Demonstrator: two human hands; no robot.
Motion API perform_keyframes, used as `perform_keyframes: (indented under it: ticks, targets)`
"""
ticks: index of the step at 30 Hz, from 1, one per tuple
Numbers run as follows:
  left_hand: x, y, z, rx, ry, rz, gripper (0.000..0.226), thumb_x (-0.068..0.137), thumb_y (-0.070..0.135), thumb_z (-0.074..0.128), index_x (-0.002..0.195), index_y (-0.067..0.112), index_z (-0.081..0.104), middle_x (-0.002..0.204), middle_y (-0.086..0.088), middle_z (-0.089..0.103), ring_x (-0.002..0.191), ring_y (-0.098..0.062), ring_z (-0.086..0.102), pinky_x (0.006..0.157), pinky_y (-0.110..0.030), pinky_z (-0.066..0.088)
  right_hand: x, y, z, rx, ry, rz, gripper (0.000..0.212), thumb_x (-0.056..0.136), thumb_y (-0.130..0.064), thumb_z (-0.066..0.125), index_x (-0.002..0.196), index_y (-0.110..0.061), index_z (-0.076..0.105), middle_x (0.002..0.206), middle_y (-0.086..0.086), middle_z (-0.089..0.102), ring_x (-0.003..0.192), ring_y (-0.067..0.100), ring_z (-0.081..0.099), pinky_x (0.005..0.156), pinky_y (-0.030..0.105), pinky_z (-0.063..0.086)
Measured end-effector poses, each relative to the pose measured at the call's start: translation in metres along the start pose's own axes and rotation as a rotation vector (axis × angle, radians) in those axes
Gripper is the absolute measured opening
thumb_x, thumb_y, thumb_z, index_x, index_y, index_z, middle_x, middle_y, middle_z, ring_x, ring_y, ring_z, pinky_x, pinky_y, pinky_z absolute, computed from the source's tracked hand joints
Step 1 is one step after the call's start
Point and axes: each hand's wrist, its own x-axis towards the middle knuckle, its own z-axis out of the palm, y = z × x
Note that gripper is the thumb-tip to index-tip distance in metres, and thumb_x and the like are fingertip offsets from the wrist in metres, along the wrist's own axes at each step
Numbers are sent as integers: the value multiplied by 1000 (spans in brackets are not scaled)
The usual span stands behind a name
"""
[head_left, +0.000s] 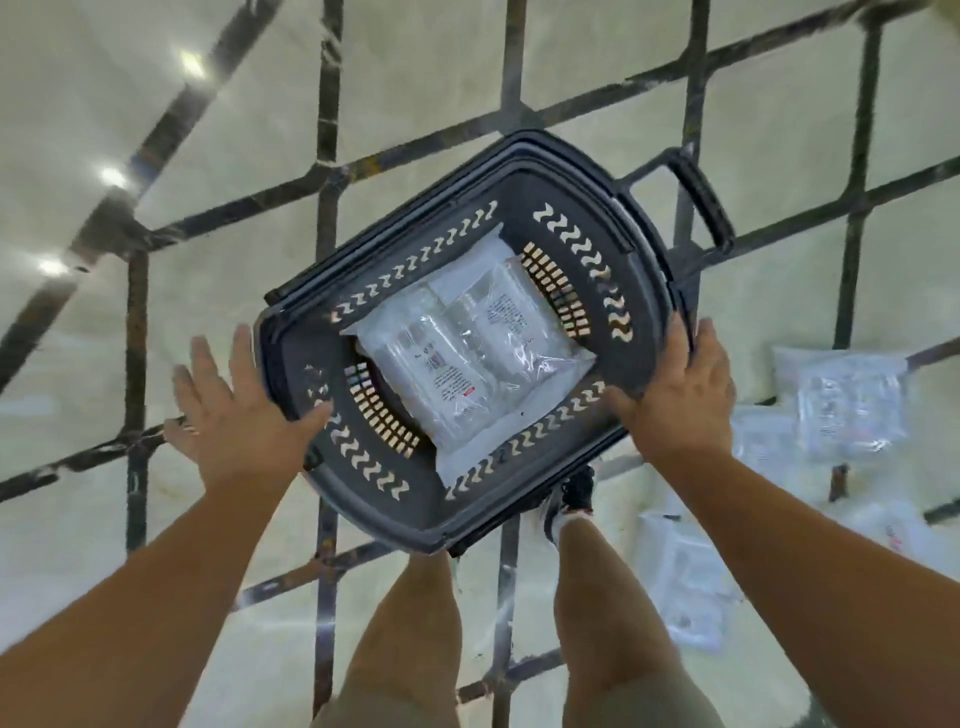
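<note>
A dark grey plastic basket (639, 291) with perforated walls is held up above the floor, turned at an angle. Clear plastic packets (467, 353) with white printed labels lie flat on its bottom. My left hand (234, 415) has straight spread fingers, the thumb touching the basket's left rim. My right hand (680, 389) rests on the right rim with fingers laid over the edge. A loop handle (701, 192) sticks out at the basket's far right.
Cream polished floor with dark inlaid strips (327, 130) forming a grid lies below. More clear packets (852, 400) lie on the floor to the right, another packet (685, 577) nearer my legs. My shoe (569, 501) shows under the basket.
</note>
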Motion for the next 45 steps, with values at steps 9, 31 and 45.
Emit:
perform_keyframes:
  ticks: [9, 31, 45]
  targets:
    - [-12, -23, 80, -697, -241, -265, 95, 77, 12, 81, 148, 26, 19, 140, -10, 50, 120, -36, 54, 91, -51, 50, 56, 40, 28, 491, -103, 202, 89, 84, -24, 79, 152, -18, 22, 141, 11, 53, 120, 34, 56, 94, 37, 46]
    - [-85, 143, 95, -857, -10, -235, 66, 77, 11, 66, 136, 25, 41, 121, 4, 60, 105, -21, 61, 91, -28, 48, 121, 178, -13, 577, 132, 239, 69, 77, -15, 75, 137, -25, 41, 111, -3, 57, 97, 23, 60, 81, 34, 54]
    - [-189, 274, 172, -701, -99, -256, 87, 83, 7, 70, 151, 22, 18, 134, -5, 54, 109, -20, 56, 95, -29, 41, 142, 355, -8, 577, 170, 294, 68, 80, -19, 73, 138, -30, 39, 121, -6, 58, 102, 20, 59, 81, 28, 51]
